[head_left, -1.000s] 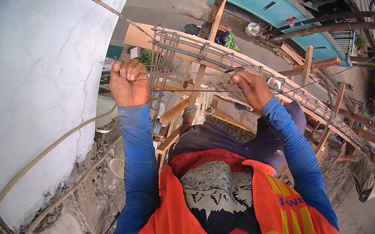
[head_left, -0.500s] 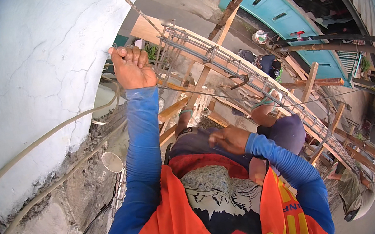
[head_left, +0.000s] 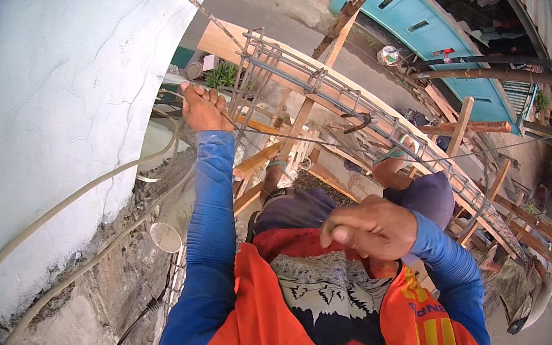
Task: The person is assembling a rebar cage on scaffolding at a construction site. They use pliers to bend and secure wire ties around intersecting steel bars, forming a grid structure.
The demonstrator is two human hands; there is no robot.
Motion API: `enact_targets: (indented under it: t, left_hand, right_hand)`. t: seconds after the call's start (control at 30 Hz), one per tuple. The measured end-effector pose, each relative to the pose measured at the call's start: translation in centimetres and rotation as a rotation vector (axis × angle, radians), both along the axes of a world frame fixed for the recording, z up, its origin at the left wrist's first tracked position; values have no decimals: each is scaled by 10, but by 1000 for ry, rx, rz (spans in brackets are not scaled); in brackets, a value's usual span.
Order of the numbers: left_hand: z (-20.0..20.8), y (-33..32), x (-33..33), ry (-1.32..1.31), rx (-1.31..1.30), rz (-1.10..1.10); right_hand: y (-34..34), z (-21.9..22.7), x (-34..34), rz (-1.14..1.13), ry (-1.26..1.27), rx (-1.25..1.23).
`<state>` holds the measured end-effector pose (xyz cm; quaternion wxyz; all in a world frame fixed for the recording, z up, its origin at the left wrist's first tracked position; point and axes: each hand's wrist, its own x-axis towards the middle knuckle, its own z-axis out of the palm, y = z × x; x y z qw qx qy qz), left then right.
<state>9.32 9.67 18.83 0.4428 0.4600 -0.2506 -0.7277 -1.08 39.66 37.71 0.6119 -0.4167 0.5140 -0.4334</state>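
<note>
My left hand (head_left: 204, 108) is raised beside the edge of the white wall (head_left: 67, 89). Its fingers are curled closed, and whatever they hold is hidden; a thin wire shows close by. To its right is the end of a long cage of steel reinforcing bars (head_left: 309, 83), running along a wooden board (head_left: 221, 40). In front of my body, my right hand (head_left: 377, 227) has its fingers bent inward and thumb close to them. I cannot make out anything in its grip. Both arms wear blue sleeves.
Timber props (head_left: 460, 125) and planks stand around the bar cage. A pale hose (head_left: 58, 206) loops along the wall, with a white pipe end (head_left: 166, 237) below it. A person (head_left: 518, 287) is at lower right. A turquoise wall (head_left: 410, 19) stands across the way.
My left hand has shifted slightly right and down, its wrist turning. My right hand has moved right, down and closer to view, its fingers more curled. The person near the turquoise wall is lower.
</note>
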Motion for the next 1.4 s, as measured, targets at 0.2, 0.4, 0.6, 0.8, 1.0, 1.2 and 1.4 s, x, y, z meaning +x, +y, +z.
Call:
enact_targets:
  t: [0.2,0.4,0.6,0.8,1.0,1.2,1.4]
  left_hand:
    - [20,-1,6,604,307,-162]
    - [18,7,15,36,95,-171]
    - [20,91,-17,4,162,-381]
    - [-13,84,-10,33,278,-462]
    - [-63,101,8,-170,214,-813]
    - [-113,125,115,-559,13,-979]
    - [-216,107,125,-990,-715,-917]
  right_hand:
    - [55,-120,-34,-503,482,305]
    - [56,-110,28,143,248,113]
    - [-42,-129,8,-243,345,191]
    - [-62,-162,47,-639,-761,469]
    - [-30,-203,67,-724,-1043,568]
    - [85,-305,143,-453,-3,747]
    - [27,-385,129,-736,567,810]
